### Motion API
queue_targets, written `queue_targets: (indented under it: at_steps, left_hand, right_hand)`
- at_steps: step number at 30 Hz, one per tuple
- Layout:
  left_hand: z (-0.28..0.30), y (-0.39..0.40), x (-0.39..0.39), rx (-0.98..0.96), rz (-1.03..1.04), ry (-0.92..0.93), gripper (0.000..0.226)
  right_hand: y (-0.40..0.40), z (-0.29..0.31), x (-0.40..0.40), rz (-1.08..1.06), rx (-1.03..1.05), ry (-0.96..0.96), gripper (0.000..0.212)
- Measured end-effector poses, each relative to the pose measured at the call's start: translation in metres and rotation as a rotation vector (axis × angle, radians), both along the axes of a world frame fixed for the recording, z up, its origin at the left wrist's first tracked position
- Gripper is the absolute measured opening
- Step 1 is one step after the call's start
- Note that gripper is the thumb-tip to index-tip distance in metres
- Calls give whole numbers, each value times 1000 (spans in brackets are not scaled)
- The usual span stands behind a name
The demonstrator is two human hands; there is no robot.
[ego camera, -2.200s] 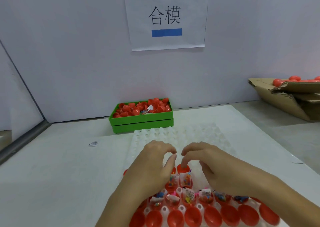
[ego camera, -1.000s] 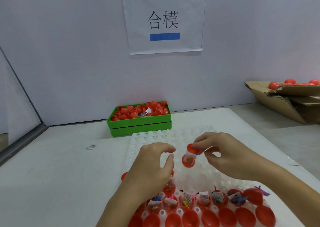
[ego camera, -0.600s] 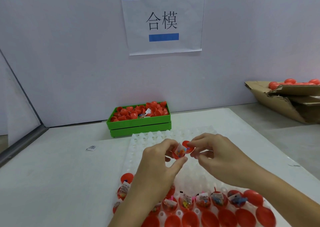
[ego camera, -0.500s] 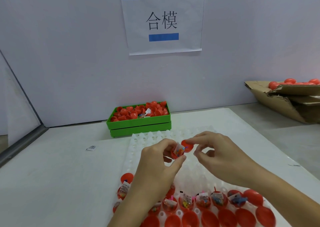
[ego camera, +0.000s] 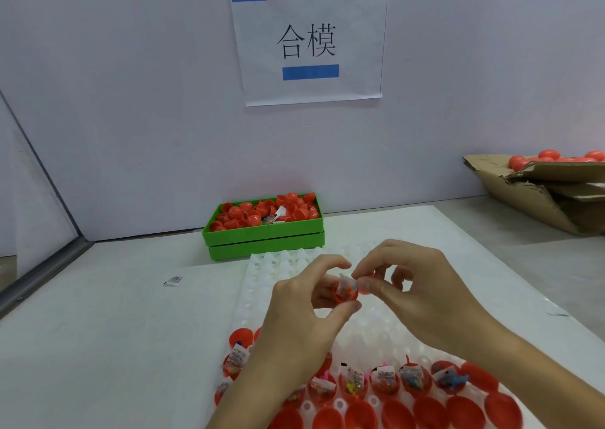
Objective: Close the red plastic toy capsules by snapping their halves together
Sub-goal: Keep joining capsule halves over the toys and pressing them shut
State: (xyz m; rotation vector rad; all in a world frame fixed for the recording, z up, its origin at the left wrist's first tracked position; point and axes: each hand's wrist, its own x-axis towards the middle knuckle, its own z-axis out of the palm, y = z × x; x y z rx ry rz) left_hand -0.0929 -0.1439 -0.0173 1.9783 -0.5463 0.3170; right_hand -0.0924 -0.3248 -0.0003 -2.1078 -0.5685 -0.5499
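Above the white dimpled tray (ego camera: 262, 284), my left hand (ego camera: 304, 317) pinches an open red capsule half (ego camera: 345, 292) with a small bagged toy showing inside it. My right hand (ego camera: 415, 294) is against it from the right, fingertips on the toy bag, with a bit of red, apparently the other half (ego camera: 372, 276), tucked under its fingers. Rows of red capsule halves (ego camera: 386, 386) holding bagged toys, and empty red halves (ego camera: 429, 412), sit in the tray's near end.
A green bin (ego camera: 265, 235) full of red capsules stands by the back wall. A torn cardboard box (ego camera: 540, 196) holding red capsules lies at the far right. A small paper packet (ego camera: 173, 280) lies on the table to the left of the tray.
My right hand lifted a capsule out of the tray and brought it to my left hand. Both hands now hold it together, higher above the tray.
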Motion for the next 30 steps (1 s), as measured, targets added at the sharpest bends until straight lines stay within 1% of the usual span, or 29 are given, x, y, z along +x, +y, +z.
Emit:
queue_targets:
  at_steps: [4, 10, 19, 22, 26, 28, 30]
  left_hand:
    - [2, -1, -2, -5, -27, 5, 35]
    - [3, -2, -2, -48, -24, 2, 39]
    - [3, -2, -2, -34, -26, 1, 37]
    - [3, -2, -3, -30, -28, -2, 36]
    - [3, -2, -3, -13, -33, 7, 35]
    - [3, -2, -3, -8, -34, 3, 37]
    - [4, -2, -3, -9, -48, 1, 42]
  right_hand:
    - [1, 1, 1, 37, 65, 34, 20]
    - [-3, 4, 0, 27, 68, 44, 19]
    - [-7, 3, 2, -55, -7, 8, 25]
    - [-8, 3, 3, -47, -44, -1, 24]
    - [-8, 4, 1, -32, -38, -46, 26]
    - [-7, 4, 0, -9, -45, -60, 26]
    - [-6, 3, 0, 10, -54, -59, 21]
